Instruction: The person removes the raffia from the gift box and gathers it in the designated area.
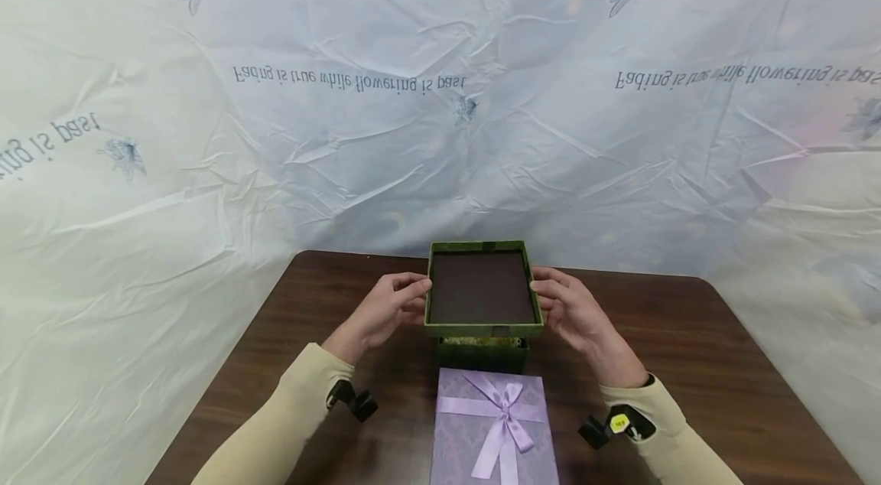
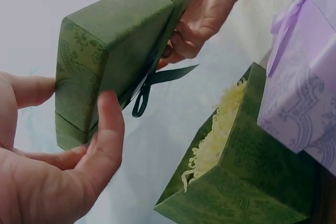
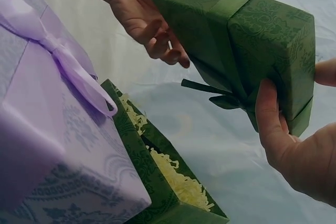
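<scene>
Both hands hold a green patterned lid (image 1: 482, 328) in the air, its dark brown inside facing me. My left hand (image 1: 411, 295) grips the lid's left side and my right hand (image 1: 548, 295) grips its right side. In the left wrist view my left fingers (image 2: 108, 124) curl round one end of the lid (image 2: 115, 40); a dark green ribbon bow (image 2: 152, 85) hangs from its top. Just below the lid stands the open green box (image 1: 482, 355), filled with yellow shredded paper (image 2: 215, 135).
A lilac gift box (image 1: 492, 424) with a satin bow lies right in front of the green box, touching or nearly touching it. Everything rests on a dark wooden table (image 1: 688, 347). A crumpled white printed sheet (image 1: 440, 125) hangs behind and to the sides.
</scene>
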The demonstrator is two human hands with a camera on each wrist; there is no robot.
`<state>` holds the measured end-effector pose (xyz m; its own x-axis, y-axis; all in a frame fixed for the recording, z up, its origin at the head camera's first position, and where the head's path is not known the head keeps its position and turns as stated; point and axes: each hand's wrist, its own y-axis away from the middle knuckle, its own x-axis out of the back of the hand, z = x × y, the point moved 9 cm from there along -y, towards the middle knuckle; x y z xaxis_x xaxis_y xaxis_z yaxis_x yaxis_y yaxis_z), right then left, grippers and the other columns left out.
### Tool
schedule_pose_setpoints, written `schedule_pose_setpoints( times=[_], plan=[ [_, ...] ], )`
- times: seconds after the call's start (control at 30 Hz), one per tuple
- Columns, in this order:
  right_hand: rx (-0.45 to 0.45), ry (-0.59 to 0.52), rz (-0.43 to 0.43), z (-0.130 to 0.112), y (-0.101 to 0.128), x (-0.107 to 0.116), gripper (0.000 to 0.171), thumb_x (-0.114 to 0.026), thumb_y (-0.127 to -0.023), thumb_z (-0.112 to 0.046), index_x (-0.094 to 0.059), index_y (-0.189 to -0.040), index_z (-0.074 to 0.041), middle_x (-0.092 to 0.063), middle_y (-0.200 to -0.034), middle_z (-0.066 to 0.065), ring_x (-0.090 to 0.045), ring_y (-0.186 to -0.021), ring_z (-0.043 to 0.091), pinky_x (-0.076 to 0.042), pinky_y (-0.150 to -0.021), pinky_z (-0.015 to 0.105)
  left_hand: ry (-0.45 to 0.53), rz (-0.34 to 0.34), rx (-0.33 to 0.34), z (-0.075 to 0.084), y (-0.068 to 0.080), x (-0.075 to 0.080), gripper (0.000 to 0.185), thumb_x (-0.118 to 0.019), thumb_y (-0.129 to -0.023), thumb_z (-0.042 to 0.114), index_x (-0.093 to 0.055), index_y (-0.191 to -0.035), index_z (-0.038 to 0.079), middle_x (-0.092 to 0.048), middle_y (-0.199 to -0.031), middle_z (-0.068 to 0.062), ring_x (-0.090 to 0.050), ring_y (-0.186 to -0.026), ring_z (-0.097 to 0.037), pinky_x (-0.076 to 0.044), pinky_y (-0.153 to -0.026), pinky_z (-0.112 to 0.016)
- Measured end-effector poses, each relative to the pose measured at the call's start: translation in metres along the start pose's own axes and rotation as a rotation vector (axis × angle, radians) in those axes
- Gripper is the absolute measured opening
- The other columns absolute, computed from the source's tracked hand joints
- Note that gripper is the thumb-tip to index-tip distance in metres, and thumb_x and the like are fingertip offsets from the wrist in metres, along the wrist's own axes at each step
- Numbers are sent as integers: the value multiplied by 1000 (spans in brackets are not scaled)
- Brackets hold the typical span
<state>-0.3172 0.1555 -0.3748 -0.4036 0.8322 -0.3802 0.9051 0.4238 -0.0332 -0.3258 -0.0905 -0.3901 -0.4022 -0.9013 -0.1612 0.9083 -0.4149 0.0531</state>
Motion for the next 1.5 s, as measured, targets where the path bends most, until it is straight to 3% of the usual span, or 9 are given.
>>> schedule_pose_setpoints(
  times=[0.3, 0.4, 0.57, 0.8, 1.03, 1.23, 1.5],
  plan=[
    [-25, 19, 16, 4, -4, -2, 53, -49, -100, -5, -24, -144, 8, -68, -108, 5, -69, -89, 15, -59, -76, 30, 51, 16, -29, 1, -1, 4, 48, -58, -97, 18, -45, -132, -12, -65, -98, -5, -68, -77, -14, -57, -69, -33],
    [-43, 43, 20, 5, -6, -2, 56, -50, -99, -5, -21, -146, 7, -67, -106, 4, -66, -80, 11, -58, -74, 28, 41, 24, -30, 2, -2, 7, 49, -58, -97, 18, -45, -133, -12, -65, -97, -4, -67, -77, -14, -57, -69, -33],
    [-73, 112, 39, 5, -11, -4, 60, -53, -97, -6, -21, -146, 7, -59, -94, -1, -44, -61, 7, -49, -63, 23, 20, 44, -34, 5, -3, 15, 52, -60, -96, 19, -44, -136, -12, -62, -102, -7, -64, -75, -13, -57, -69, -30],
    [-139, 241, 52, 13, -19, -8, 65, -56, -94, -8, -23, -148, 8, -50, -80, -4, -45, -62, 7, -49, -67, 27, -32, 87, -17, 3, -2, 31, 53, -59, -96, 20, -45, -137, -10, -60, -115, -14, -66, -77, -13, -56, -70, -31],
    [-187, 309, 60, 20, -26, -13, 64, -54, -95, -10, -23, -148, 7, -45, -102, 5, -45, -65, 9, -50, -71, 28, -42, 103, -8, -2, -1, 43, 51, -57, -97, 18, -43, -138, -10, -54, -121, -15, -61, -75, -10, -56, -70, -29],
    [-221, 283, 31, 25, -33, -18, 62, -53, -94, -7, -22, -147, 5, -40, -101, 8, -36, -63, 11, -42, -66, 30, -63, 110, 12, -7, 1, 51, 52, -55, -98, 18, -41, -141, -8, -50, -125, -17, -55, -72, -8, -55, -73, -30],
    [-253, 360, 20, 35, -44, -23, 64, -54, -93, -9, -24, -147, 8, -49, -107, 12, -50, -68, 11, -55, -75, 34, -132, 147, 15, -11, 4, 67, 50, -53, -99, 18, -42, -141, -6, -44, -134, -18, -51, -80, -13, -49, -81, -30]
  ],
)
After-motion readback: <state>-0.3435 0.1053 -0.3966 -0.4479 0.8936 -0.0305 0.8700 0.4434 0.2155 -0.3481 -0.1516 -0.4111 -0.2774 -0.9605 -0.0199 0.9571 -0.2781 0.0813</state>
